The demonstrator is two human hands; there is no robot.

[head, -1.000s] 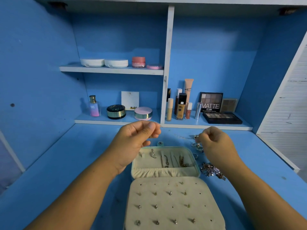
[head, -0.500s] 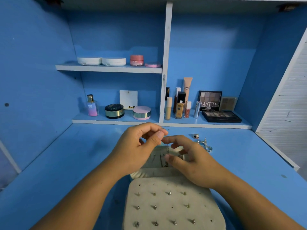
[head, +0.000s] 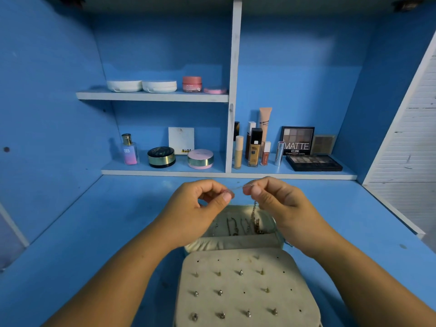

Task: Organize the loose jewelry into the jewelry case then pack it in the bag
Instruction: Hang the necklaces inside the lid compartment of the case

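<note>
Head view: nearest, at 6 o'clock, the jewelry case lies open, its stud panel partly filled. Beyond it, over the far compartment, a fine chain is pinched taut between the left hand and the right hand, one end dangling from the right. Stowing of this necklace appears to be in hand; lowering onto a free hook is called for next. Farther, at 12 o'clock, cosmetics are ranged on the shelf. No bag is seen.

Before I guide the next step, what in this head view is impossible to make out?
- Thin silver chain: clasp hidden in pinching left hand and right hand.
- Cream open jewelry case: side compartments behind both hands; near edge cut off by frame.
- Bag: not in view.
</note>
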